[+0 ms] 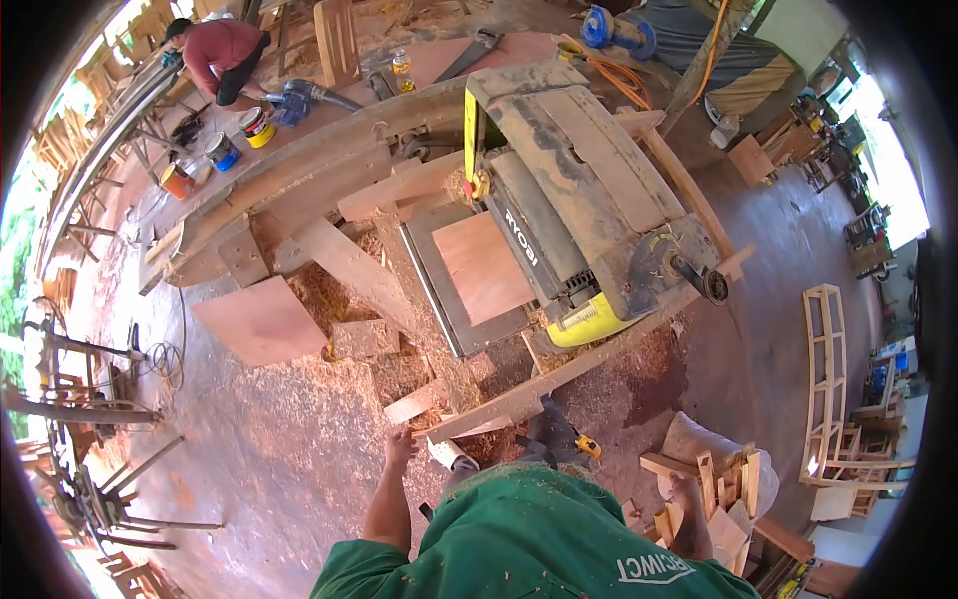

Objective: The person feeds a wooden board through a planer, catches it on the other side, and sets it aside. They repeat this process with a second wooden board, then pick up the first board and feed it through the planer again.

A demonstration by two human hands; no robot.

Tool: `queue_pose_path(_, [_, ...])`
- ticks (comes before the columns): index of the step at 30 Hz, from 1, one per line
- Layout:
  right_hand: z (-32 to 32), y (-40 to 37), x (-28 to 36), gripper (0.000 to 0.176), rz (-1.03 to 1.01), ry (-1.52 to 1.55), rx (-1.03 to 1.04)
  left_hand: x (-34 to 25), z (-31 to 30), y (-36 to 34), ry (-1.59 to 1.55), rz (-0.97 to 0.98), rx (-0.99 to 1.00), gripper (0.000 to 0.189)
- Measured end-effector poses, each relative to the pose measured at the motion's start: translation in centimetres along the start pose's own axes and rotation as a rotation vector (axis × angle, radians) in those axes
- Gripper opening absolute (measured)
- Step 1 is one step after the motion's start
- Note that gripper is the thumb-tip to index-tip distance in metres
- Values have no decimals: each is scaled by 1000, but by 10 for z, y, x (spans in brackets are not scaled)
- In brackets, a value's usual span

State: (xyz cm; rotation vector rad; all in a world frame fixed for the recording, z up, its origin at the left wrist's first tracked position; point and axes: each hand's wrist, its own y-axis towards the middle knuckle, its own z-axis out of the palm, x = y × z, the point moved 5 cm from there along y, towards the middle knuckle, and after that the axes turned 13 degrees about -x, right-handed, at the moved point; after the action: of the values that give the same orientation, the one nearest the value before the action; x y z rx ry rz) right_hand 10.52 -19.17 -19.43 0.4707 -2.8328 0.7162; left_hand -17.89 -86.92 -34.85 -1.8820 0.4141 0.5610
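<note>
Green cloth covered your back and shoulders, a shirt [529, 539] flecked with shavings and marked with white lettering. You stood before the planer [589, 170], a dusty grey machine with yellow trim and the word RYOBI across its dark front. A flat reddish board [484, 268] lay on the planer's table, its inner edge against that dark front, and neither of your hands was on it.

Your left hand [401, 446] was lowered out to your left, near the end of a long timber rail [559, 374] that ran along your side of the machine. Whether its fingers were spread, pressed together or pinching something, I could not tell. Your right hand [684, 489] was down on the other side, at a heap of offcuts [733, 489] beside a pale sack [696, 436]; I could not tell its grip either, nor whether it touched the wood.

To the left of the planer, a second board [261, 321] lay near loose shavings [339, 290] and crossed timbers. A yellow-and-black object [587, 445] showed by your feet. Farther off, a person in a red top [222, 52] bent low near some cans [257, 128].
</note>
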Motion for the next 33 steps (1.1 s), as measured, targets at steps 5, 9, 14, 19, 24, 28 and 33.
queue_pose_path(5, [15, -5, -14, 31, -694, -269, -69, -22, 3, -7, -14, 11, 41, 41])
queue_pose_path(9, [29, -3, -56, 30, 31, 43, 25, -5, -5, -3, 68, -21, 46, 43])
queue_pose_path(14, [34, -8, -75, 28, -34, -38, 55, 55, -6, 34, -71, -171, 242, 36])
queue_pose_path(19, [38, -2, -85, 26, 11, -11, 56, 33, -9, 6, 101, -148, 10, 34])
queue_pose_path(24, [30, 5, -66, 26, -57, 53, 27, 25, -7, 4, 58, -81, 35, 34])
queue_pose_path(28, [22, 2, -42, 27, -532, -109, 56, 20, -5, 0, -4, -71, 7, 37])
queue_pose_path(33, [-27, -66, 61, 30, 94, 35, 93, 23, -6, 1, 68, -63, 10, 40])
